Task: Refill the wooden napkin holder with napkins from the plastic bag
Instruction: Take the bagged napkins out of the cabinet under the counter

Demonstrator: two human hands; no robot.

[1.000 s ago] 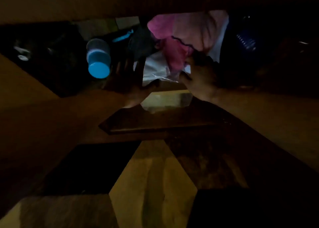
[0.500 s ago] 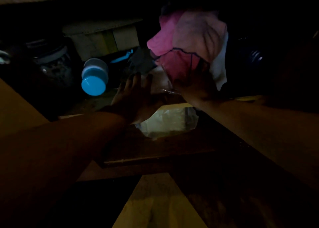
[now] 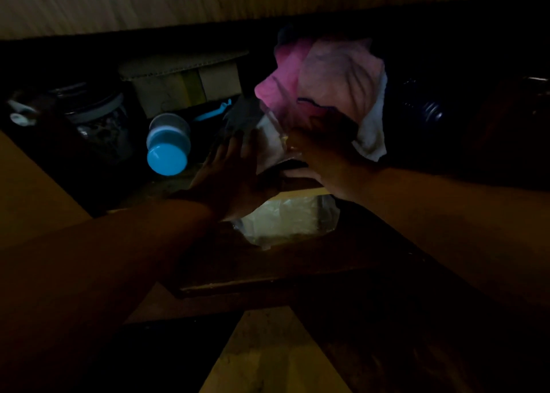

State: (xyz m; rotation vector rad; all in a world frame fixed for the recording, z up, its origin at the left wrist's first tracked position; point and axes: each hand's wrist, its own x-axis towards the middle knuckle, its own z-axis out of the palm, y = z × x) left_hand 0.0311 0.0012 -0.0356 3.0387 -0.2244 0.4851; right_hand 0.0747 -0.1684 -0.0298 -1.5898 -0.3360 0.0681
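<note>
Both hands work the plastic bag (image 3: 269,148): right hand (image 3: 320,157) at three o'clock pinches its film, flat, open left hand (image 3: 229,178) should steady it while napkins (image 3: 287,220) slide out squarely.

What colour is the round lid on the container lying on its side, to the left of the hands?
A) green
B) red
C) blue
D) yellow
C: the container lies tipped with its bright blue lid facing the camera, left of the left hand and in front of the cardboard box.
</note>
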